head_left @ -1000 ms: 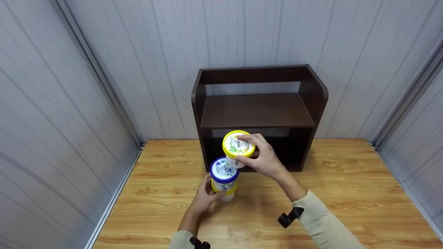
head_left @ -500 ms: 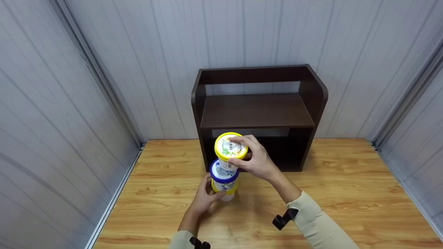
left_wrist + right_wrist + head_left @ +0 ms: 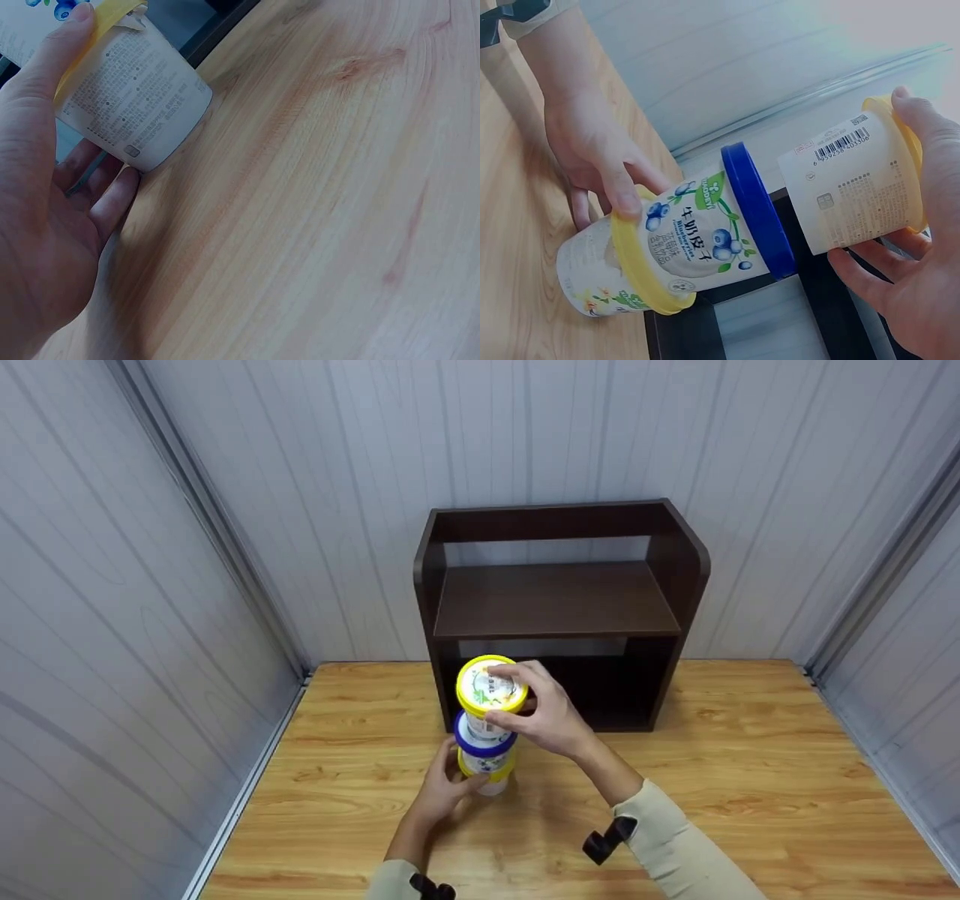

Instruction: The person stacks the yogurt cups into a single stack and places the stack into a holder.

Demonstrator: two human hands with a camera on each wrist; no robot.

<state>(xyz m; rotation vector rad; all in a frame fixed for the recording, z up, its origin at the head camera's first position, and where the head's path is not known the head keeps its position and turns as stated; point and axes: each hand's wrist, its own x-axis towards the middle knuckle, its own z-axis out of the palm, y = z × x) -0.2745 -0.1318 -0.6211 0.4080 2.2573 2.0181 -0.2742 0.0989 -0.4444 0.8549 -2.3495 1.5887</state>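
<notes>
My right hand point(image 3: 551, 712) grips a white paper tub with a yellow lid point(image 3: 491, 686), thumb and fingers around its lid and side. In the right wrist view this tub point(image 3: 847, 180) hangs slightly apart from the blue lid below it. That lid closes a white tub with blueberry pictures point(image 3: 712, 232), stacked on another yellow-lidded white tub point(image 3: 589, 270), which stands on the table. My left hand point(image 3: 442, 789) holds the stack where the two tubs meet, its thumb point(image 3: 64, 41) across the joint and its fingers curled behind the lower tub point(image 3: 139, 94).
Just behind the tubs stands a dark brown two-level shelf unit point(image 3: 559, 600) against the back wall point(image 3: 360, 510). Wood-grain tabletop point(image 3: 765, 765) stretches out on both sides. Grey side walls point(image 3: 112, 660) bound the table left and right.
The right hand has moved left and slightly down with its yellow-lidded tub, bringing it over the blue lid. The left hand and the two stacked tubs have stayed in place.
</notes>
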